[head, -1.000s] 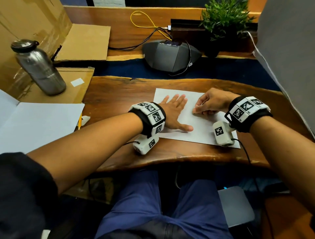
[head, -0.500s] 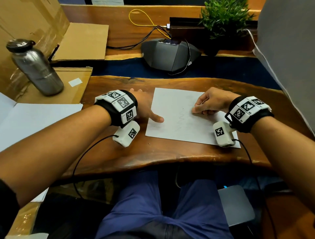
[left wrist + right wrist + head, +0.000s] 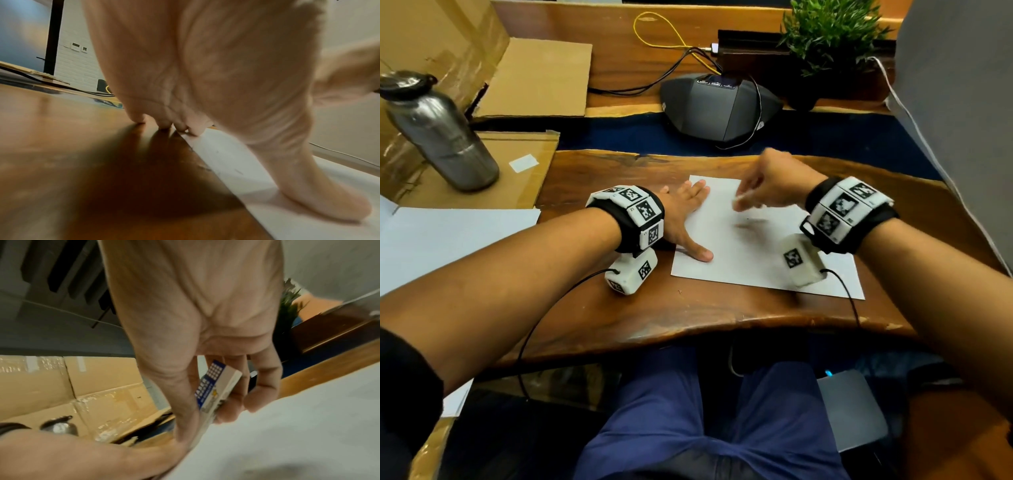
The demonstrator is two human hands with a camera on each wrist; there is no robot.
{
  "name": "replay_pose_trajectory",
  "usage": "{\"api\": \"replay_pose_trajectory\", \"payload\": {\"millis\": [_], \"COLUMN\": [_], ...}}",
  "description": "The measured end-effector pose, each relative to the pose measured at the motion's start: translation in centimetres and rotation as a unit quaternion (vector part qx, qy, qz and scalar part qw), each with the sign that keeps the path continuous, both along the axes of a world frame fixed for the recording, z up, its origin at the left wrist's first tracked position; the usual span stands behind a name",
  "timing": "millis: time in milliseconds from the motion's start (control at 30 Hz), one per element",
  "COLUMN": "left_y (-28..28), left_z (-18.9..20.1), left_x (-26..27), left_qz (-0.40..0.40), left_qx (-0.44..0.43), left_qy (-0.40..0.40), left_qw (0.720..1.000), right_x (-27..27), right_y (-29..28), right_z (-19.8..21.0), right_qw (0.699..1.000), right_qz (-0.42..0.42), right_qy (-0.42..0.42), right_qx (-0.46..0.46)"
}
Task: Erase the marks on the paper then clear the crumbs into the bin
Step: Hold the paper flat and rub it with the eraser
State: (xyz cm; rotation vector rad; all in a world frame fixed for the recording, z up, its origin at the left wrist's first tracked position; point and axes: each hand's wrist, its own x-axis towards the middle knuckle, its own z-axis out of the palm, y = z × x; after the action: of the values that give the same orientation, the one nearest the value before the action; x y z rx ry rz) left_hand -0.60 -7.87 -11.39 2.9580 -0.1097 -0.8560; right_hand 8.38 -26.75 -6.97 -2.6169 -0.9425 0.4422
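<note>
The paper (image 3: pixel 763 240) lies flat on the wooden worktop (image 3: pixel 688 315), near its front edge and a little right of centre. In the head view the left hand (image 3: pixel 685 219) is spread with straight fingers over the sheet's left edge, thumb well onto the white. That looks meant to pin the sheet so rubbing cannot drag or crease it. The right hand (image 3: pixel 770 188) hovers over the sheet's far half, blurred by motion, with something pale at its fingertips that this view cannot identify. A faint smudge shows mid-sheet. No bin is in view.

The left wrist view shows what the head view hides: the left fingertips (image 3: pixel 195 132) straddle the sheet's edge, some on bare wood and one on the paper, with the thumb pressed flat further along. A few short dark flecks, probably crumbs, lie on the paper (image 3: pixel 267 170) near that edge.

The right wrist view settles the grip. The thumb and curled fingers of the right hand (image 3: pixel 195 321) pinch an eraser (image 3: pixel 216 386) in a blue and white sleeve, its lower end just over the paper (image 3: pixel 298 426). Contact itself is too blurred to tell. I judge that erasing is under way and that clearing the crumbs is not yet begun.
</note>
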Motion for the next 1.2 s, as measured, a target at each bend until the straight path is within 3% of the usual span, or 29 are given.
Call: {"api": "replay_pose_trajectory", "payload": {"millis": [100, 233, 400, 567, 700, 900, 1000, 1200], "left_y": [0.0, -0.1, -0.1, -0.4, -0.2, -0.4, 0.0, 0.1], "left_z": [0.0, -0.1, -0.2, 0.0, -0.2, 0.3, 0.0, 0.1], "left_x": [0.4, 0.4, 0.5, 0.4, 0.4, 0.0, -0.1, -0.4], "left_qz": [0.004, 0.006, 0.007, 0.013, 0.008, 0.014, 0.012, -0.002], "left_qx": [0.017, 0.016, 0.007, 0.008, 0.001, 0.001, -0.006, 0.004], "left_qy": [0.007, 0.002, 0.000, 0.001, -0.001, 0.000, -0.008, -0.011], "left_qw": [1.000, 1.000, 1.000, 1.000, 1.000, 1.000, 1.000, 1.000], "right_x": [0.2, 0.8, -0.5, 1.6, -0.4, 2.2, 2.1, 3.0], "right_y": [3.8, 5.4, 4.9, 5.0, 4.8, 4.1, 1.6, -4.6], "right_z": [0.1, -1.4, -1.7, -1.4, -2.0, -1.7, -1.0, -1.5], "right_qw": [0.998, 0.997, 0.989, 0.996, 0.990, 0.998, 1.000, 0.989], "right_qz": [0.010, -0.004, 0.125, 0.051, 0.134, 0.005, 0.002, -0.085], "right_qy": [-0.049, -0.083, -0.050, -0.079, -0.022, -0.052, 0.002, 0.105], "right_qx": [0.033, 0.007, -0.057, 0.012, -0.041, 0.032, 0.015, -0.064]}}
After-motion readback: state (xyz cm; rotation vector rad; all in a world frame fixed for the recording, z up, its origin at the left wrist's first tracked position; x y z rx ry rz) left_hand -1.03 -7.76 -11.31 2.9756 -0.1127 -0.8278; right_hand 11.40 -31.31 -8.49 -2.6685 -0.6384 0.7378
